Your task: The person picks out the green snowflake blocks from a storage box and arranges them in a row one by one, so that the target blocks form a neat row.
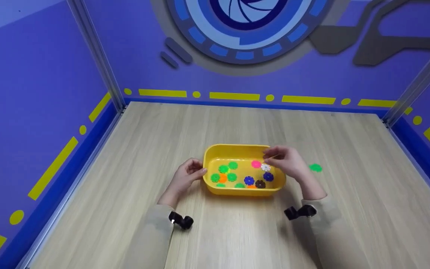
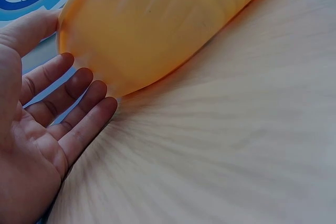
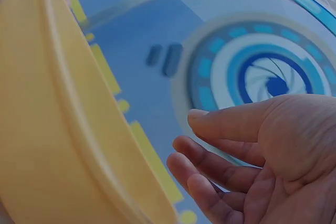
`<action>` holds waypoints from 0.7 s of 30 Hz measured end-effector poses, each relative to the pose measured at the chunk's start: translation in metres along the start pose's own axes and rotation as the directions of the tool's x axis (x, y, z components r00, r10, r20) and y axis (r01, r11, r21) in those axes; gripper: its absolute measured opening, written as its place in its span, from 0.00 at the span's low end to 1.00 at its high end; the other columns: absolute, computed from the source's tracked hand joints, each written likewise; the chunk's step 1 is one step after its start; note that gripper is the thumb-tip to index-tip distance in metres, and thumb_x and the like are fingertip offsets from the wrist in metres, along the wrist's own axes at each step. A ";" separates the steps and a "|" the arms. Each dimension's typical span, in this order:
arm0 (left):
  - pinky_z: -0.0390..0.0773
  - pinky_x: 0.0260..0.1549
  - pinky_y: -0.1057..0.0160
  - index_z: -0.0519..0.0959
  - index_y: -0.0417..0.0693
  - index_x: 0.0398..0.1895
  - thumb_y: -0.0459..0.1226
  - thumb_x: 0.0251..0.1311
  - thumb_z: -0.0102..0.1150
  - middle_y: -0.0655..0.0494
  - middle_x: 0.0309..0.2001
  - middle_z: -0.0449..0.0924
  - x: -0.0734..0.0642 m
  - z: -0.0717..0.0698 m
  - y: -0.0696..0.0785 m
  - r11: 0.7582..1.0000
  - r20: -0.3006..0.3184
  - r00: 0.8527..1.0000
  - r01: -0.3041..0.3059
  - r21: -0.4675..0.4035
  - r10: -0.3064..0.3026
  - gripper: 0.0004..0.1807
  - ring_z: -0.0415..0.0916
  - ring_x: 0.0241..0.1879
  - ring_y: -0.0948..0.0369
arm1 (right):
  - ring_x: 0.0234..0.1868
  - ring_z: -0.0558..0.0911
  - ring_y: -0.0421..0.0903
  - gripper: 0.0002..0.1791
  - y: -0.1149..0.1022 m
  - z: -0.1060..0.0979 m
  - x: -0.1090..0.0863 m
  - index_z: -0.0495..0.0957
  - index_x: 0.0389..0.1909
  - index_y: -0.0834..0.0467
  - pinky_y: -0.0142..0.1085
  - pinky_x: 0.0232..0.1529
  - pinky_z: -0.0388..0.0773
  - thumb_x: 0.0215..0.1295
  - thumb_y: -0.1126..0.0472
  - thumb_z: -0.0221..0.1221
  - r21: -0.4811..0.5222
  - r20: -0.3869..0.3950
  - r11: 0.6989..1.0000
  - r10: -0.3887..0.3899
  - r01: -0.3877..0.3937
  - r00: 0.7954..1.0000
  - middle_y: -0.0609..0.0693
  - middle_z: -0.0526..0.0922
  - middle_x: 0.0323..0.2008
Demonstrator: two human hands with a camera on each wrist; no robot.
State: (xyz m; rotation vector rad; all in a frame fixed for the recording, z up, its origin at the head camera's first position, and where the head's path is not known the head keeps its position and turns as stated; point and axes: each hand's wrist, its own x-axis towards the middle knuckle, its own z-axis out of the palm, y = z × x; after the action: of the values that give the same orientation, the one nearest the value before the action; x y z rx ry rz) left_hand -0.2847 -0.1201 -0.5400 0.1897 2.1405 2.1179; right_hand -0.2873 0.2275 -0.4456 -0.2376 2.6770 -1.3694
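A yellow plastic basket [image 1: 245, 192] sits on the table, holding several flat, notched plastic discs. Green discs [image 1: 231, 177] and an orange disc [image 1: 223, 178] lie in its left half. Towards the right are a pink disc [image 1: 256, 164], a white disc [image 1: 265, 167], blue discs [image 1: 268, 176] and a brown disc [image 1: 260, 184]. My left hand [image 1: 187, 175] touches the basket's left end, thumb at the rim and extended fingertips against the outer wall. Over the far right part of the basket hovers my right hand [image 1: 286, 160], its fingers loosely bent with nothing visible between them.
Right of the basket, a green disc [image 1: 315, 167] lies on the wooden table [image 1: 230, 231]. Purple-blue panels [image 1: 133, 56] with yellow marks stand along the back and both sides. Metal posts [image 1: 101, 56] rise at the back corners.
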 end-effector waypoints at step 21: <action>0.85 0.47 0.63 0.76 0.37 0.49 0.34 0.67 0.65 0.53 0.45 0.78 0.000 -0.001 -0.001 1.000 0.007 1.000 -0.007 -0.006 0.007 0.13 0.78 0.46 0.61 | 0.40 0.84 0.42 0.11 -0.022 0.078 0.017 0.88 0.43 0.55 0.42 0.51 0.86 0.63 0.71 0.67 -0.223 0.434 0.948 -0.112 0.227 0.894 0.47 0.89 0.40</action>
State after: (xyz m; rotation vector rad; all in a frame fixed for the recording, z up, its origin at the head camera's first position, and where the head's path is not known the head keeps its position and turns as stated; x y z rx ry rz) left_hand -0.2845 -0.1208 -0.5411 0.2040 2.1325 2.1234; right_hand -0.2880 0.1501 -0.4738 -0.7232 2.5032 -0.8557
